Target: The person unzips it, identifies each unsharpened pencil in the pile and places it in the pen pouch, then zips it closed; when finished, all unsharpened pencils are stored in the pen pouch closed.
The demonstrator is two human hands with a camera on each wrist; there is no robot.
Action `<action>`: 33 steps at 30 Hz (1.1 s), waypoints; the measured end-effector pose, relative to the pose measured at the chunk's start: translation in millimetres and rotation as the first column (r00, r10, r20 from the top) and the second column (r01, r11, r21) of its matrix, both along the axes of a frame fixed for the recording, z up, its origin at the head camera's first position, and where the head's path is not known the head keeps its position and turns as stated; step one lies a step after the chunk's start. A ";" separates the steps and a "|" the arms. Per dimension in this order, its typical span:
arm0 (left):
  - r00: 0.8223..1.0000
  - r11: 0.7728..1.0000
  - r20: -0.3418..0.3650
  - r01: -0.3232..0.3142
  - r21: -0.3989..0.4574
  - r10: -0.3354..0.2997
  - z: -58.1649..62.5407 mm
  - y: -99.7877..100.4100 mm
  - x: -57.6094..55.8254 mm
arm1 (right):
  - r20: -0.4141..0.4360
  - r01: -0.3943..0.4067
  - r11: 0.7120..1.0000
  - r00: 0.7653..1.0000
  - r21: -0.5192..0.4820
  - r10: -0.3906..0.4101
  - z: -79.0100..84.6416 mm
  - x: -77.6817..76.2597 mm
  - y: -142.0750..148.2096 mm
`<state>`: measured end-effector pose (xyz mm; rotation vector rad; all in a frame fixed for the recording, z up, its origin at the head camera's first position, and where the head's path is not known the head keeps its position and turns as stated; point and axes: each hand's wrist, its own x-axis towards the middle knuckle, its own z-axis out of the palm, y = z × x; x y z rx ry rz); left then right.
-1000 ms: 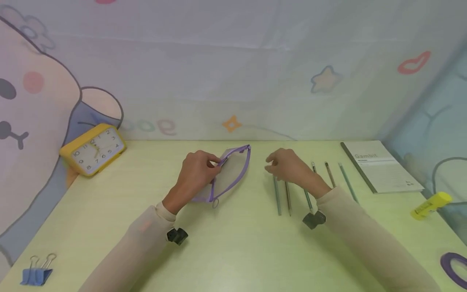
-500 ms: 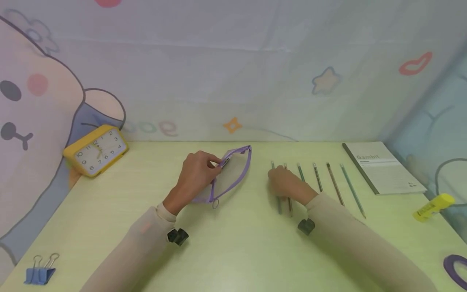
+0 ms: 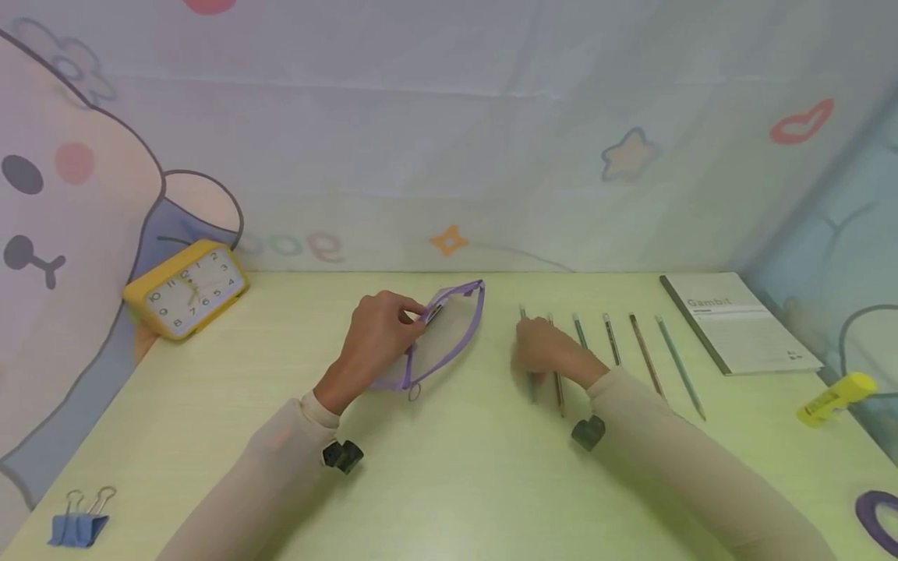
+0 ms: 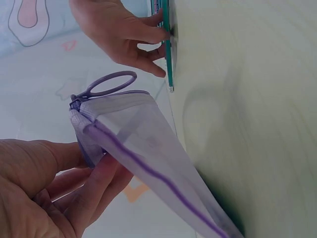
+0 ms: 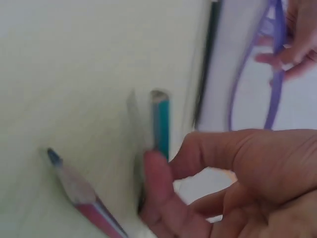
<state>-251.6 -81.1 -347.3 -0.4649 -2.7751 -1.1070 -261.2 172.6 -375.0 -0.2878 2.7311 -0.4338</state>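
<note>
My left hand [image 3: 379,331] pinches one edge of a see-through pencil pouch [image 3: 449,335] with purple trim. Its mouth gapes toward the right, and in the left wrist view a purple ring pull [image 4: 111,82] hangs at the zipper's end. To the right of the pouch, my right hand [image 3: 550,347] pinches a teal pencil [image 5: 161,119] between thumb and fingertips, low over the table; the hand covers its middle in the head view. Beside that hand lies a reddish pencil [image 5: 94,208]. Farther right several more pencils lie in a row, among them a brown pencil [image 3: 645,354] and a light teal pencil [image 3: 680,366].
A yellow alarm clock [image 3: 185,290] stands at the back left, with a blue binder clip [image 3: 79,530] at the front left. On the right are a notebook [image 3: 744,323], a yellow glue stick [image 3: 835,399] and a purple tape roll [image 3: 870,522]. A printed cloth [image 3: 393,140] hangs behind the table.
My right hand has come down onto the leftmost pencil, pinched it and shifted it slightly. The left hand keeps its hold on the pouch.
</note>
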 end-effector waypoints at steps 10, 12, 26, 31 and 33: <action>1.000 1.000 -0.015 0.009 0.000 -0.009 0.0 -1.2 1.4 | 0.290 0.058 0.764 0.941 -0.643 0.173 63.8 17.8 6.9; 1.000 1.000 -0.013 0.004 0.008 -0.004 0.1 -1.8 1.4 | 0.341 0.083 0.708 0.911 -0.702 0.231 62.7 17.0 0.7; 1.000 1.000 -0.006 0.013 0.004 -0.013 -0.2 -2.6 -0.3 | 0.321 0.138 0.615 0.926 -0.776 0.198 17.6 -19.4 -64.6; 0.999 1.000 -0.020 0.026 0.006 -0.026 0.5 -1.8 -1.7 | 0.270 0.151 0.696 0.961 -0.703 0.064 15.3 -22.3 -79.6; 0.999 1.000 -0.027 0.024 0.008 -0.024 2.2 -2.4 -2.0 | 0.263 0.157 0.711 0.964 -0.686 0.041 17.3 -21.1 -82.9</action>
